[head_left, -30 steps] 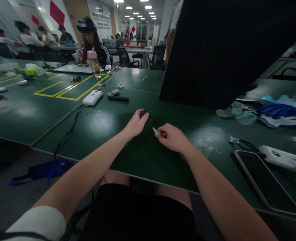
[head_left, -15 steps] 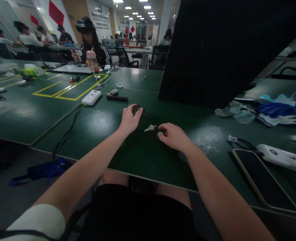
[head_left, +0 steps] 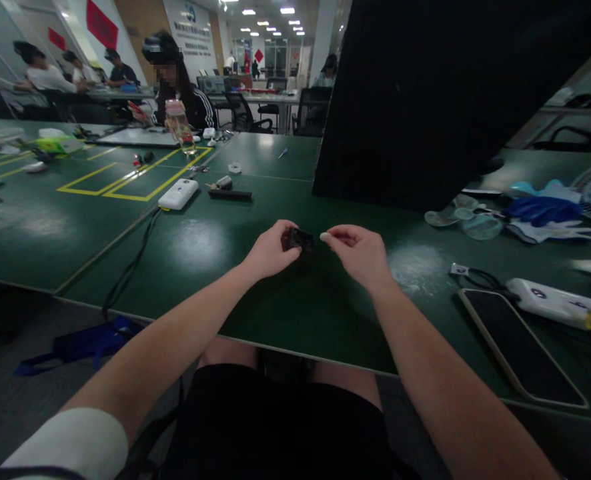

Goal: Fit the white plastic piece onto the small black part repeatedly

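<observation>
My left hand (head_left: pixel 275 250) is closed round a small black plastic housing (head_left: pixel 303 239), held low over the green tabletop. Facing it, my right hand (head_left: pixel 360 252) pinches a small off-white round piece (head_left: pixel 325 237) between thumb and fingertips. A narrow gap separates this piece from the housing's right end. It looks like a little gear or wheel, but is too small to be sure. The whitish toothed shaft that lay between the hands earlier does not show now; I cannot tell where it is.
A black panel (head_left: pixel 405 100) stands ahead on the right. White power bank (head_left: pixel 178 194), black bar (head_left: pixel 230 195) and metal cylinder (head_left: pixel 223 182) lie ahead left. A phone (head_left: pixel 520 347), white device (head_left: pixel 558 301) and gloves (head_left: pixel 545 212) lie right. A person (head_left: pixel 175 93) sits across the table.
My left hand has moved right with the black housing, and my right hand has risen with the off-white piece, bringing both close together. The whitish shaft has gone from view on the table.
</observation>
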`<state>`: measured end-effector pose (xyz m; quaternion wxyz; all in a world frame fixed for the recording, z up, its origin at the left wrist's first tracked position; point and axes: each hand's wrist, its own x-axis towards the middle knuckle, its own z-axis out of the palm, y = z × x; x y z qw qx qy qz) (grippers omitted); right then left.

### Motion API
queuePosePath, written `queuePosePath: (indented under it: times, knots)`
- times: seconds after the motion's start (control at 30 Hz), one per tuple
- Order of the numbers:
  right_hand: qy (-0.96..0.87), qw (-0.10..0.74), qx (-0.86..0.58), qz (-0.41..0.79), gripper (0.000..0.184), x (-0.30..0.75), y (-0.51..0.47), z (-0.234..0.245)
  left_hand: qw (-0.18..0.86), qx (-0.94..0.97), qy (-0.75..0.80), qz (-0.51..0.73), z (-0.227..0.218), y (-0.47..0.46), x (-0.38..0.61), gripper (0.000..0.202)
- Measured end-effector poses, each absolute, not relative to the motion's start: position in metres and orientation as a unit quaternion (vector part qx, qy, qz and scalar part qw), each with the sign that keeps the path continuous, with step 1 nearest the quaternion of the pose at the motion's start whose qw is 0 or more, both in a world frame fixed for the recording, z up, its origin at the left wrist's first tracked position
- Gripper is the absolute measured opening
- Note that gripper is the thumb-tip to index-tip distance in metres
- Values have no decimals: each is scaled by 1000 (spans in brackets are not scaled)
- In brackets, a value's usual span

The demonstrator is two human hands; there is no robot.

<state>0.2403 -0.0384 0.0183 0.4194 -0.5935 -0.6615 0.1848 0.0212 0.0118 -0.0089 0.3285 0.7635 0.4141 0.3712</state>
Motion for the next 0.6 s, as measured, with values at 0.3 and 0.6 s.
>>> queuePosePath:
  times: [0.3, 0.6]
  knots:
    - [-767, 355, -511, 155, 20, 225, -46, 19, 286, 826, 357, 328, -2, 1, 23, 45]
    - [-720, 389, -571, 70, 25, 224, -45, 20, 317, 808, 334, 367, -8, 4, 24, 48]
